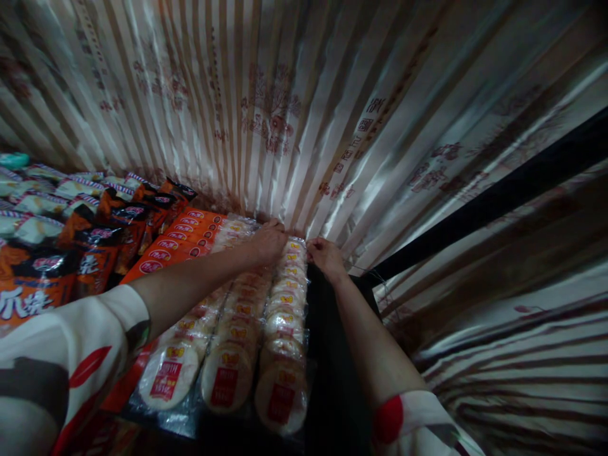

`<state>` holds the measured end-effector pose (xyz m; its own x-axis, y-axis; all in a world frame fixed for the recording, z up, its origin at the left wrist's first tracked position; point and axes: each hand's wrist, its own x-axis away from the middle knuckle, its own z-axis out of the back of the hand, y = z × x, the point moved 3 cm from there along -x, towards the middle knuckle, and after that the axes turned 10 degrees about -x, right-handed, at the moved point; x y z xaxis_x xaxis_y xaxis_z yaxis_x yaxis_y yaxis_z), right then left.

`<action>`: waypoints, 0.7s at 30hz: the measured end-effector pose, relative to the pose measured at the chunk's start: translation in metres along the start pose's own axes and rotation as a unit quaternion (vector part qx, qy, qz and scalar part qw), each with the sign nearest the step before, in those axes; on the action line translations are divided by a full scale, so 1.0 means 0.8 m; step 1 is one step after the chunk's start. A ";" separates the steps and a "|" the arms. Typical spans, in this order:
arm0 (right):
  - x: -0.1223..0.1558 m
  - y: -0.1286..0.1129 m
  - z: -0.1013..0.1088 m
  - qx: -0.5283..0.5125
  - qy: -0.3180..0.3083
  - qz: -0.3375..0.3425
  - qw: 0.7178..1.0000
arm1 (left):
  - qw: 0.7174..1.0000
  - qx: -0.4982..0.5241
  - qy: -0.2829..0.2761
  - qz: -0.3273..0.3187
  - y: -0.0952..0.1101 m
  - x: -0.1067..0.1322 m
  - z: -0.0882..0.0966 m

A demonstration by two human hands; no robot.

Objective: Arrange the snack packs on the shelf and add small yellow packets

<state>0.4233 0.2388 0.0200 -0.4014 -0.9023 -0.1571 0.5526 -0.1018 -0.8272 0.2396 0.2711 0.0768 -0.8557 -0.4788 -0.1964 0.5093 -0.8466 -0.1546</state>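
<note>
Round, pale packaged crackers [287, 297] in clear wrappers with red and yellow labels overlap in long rows. At the far end of the right-hand row my left hand [272, 242] reaches across, its fingers bent down over the packets. Opposite it, my right hand [327, 256] has its thumb and finger pinched together at that row's far right corner. Whatever lies between the fingers of either hand is too small or hidden to make out. Nearest the camera, a front packet [170, 375] shows its whole round face.
Orange packets [161, 256] lie in a row left of the crackers. Beyond them are orange-and-black bags [42, 278] and white packets [40, 202]. A pleated, printed curtain [270, 114] hangs behind; a dark bar [494, 190] slants across the right.
</note>
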 end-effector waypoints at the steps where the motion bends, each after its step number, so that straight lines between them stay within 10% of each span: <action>1: 0.001 0.001 0.000 -0.005 -0.003 -0.004 1.000 | 1.000 -0.001 -0.001 -0.001 0.000 -0.002 0.000; 21: 0.032 -0.003 0.011 -0.108 -0.020 -0.034 0.993 | 0.999 -0.043 -0.017 0.007 0.005 -0.021 -0.002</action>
<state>0.4179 0.2124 0.0227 -0.4012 -0.9126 -0.0787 0.3544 -0.0754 -0.9321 0.2562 0.2763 0.0777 -0.8507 -0.4987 -0.1663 0.5253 -0.8180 -0.2343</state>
